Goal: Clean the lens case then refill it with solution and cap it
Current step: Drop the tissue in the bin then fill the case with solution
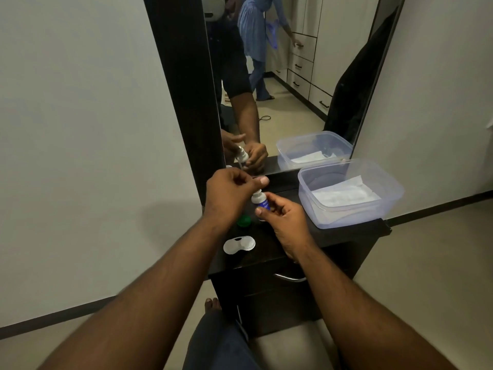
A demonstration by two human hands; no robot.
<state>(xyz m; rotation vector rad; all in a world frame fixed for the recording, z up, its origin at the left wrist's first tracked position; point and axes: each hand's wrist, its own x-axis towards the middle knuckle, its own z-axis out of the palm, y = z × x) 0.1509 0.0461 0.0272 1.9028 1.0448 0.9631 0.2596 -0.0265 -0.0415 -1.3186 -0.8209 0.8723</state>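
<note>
A small white solution bottle (260, 201) with a blue label is held upright over the dark dresser top (344, 233). My right hand (282, 220) grips its body from below. My left hand (232, 193) is closed around its top; the cap itself is hidden under the fingers. The white lens case (238, 244) lies flat on the dresser near the front left edge, below my hands. A green cap (244, 221) sits just behind it, partly hidden by my left wrist.
A clear plastic tub (349, 193) with white tissue inside stands at the right of the dresser. A tall mirror (293, 76) rises behind it, showing another person by drawers. A drawer handle (290, 277) juts out below; my knee and foot are underneath.
</note>
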